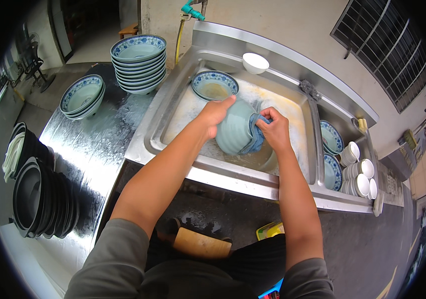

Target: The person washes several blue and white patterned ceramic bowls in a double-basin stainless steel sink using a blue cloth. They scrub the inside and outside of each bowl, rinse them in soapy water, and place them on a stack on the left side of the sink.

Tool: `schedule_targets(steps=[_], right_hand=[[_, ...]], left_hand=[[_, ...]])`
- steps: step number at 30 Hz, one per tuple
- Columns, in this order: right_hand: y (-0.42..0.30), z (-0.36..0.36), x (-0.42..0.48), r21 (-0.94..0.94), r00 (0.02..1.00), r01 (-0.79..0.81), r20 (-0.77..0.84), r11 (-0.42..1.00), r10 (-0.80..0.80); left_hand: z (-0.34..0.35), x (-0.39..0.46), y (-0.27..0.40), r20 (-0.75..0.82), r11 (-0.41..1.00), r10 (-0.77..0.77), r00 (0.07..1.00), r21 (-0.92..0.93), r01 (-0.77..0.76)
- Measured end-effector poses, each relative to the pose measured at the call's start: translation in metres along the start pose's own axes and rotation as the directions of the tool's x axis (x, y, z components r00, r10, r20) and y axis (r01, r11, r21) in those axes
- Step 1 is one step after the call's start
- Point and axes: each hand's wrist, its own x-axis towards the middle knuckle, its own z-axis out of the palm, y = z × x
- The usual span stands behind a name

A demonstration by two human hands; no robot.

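Over a stainless steel sink basin [153,130] of sudsy water, my left hand [216,114] grips a pale celadon-green bowl [233,125] by its side. The bowl is tilted, its outer wall towards me. My right hand [275,127] pinches a blue cloth [256,136] against the bowl's rim; part of the cloth hangs along the edge. The bowl's inside is hidden. Just beyond my left hand, a blue-and-white patterned bowl [214,84] sits in the suds with murky liquid in it. A small white bowl [255,62] rests at the basin's back edge.
Left of the sink, a steel table [85,138] bears a tall bowl stack [139,63], a shorter bowl stack [82,95] and black bowls [44,198]. At right, a second basin holds patterned bowls [331,172] and small white bowls [358,185]. A scouring pad [310,89] lies on the ledge.
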Motion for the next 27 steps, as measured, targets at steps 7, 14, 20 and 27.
schedule_targets(steps=[7,14,20,27], right_hand=[[-0.018,0.003,-0.007,-0.392,0.916,0.315,-0.112,0.864,-0.385],[-0.005,0.016,-0.002,-0.352,0.981,0.062,-0.151,0.934,-0.122],[0.008,0.036,0.002,0.048,0.970,-0.229,-0.077,0.972,0.232],[0.018,0.037,0.009,0.681,0.815,-0.574,0.423,0.454,0.397]], left_hand=[[-0.008,0.007,0.001,-0.017,0.999,0.008,1.000,0.039,-0.007],[0.006,-0.005,-0.002,-0.007,0.976,0.214,0.977,0.036,-0.213],[0.014,-0.009,-0.007,-0.015,0.877,0.468,0.884,0.133,-0.462],[0.017,-0.006,-0.014,0.109,0.617,0.681,0.724,0.447,-0.647]])
